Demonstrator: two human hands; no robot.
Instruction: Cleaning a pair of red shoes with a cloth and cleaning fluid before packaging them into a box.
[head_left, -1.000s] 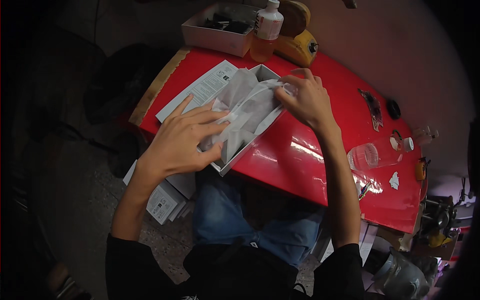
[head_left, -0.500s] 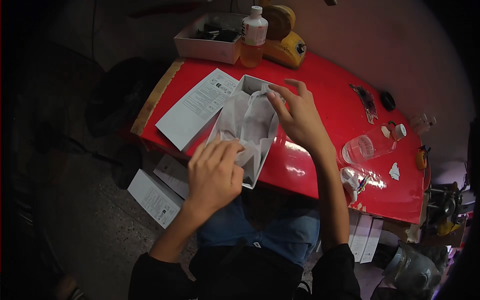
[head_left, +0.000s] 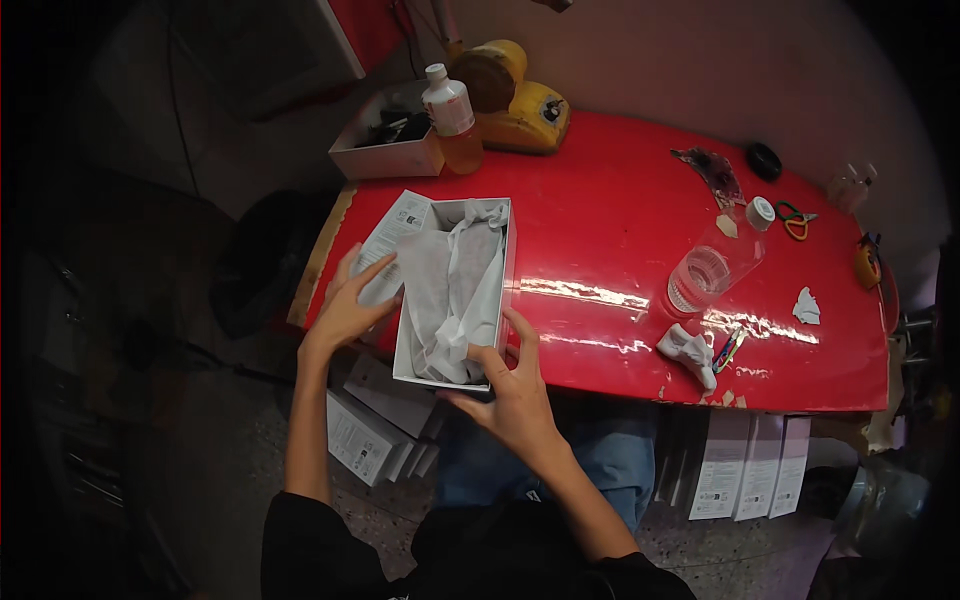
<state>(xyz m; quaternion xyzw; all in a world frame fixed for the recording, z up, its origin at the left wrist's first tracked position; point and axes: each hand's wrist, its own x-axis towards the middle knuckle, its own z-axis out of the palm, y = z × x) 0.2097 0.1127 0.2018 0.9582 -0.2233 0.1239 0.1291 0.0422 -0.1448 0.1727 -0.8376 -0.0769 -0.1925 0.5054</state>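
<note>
White box, wrapping inside, right hand grasping box corner, left hand splayed

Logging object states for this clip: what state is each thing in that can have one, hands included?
White box: open.
Tissue paper: crumpled, inside the white box.
Left hand: fingers spread, at the white box's left side.
Right hand: gripping its near right corner.
Drink bottle: capped, upright, amber liquid inside.
Clear bottle: capped.
Rear box: open, dark items inside.
Scissors: blade position unclear.
</note>
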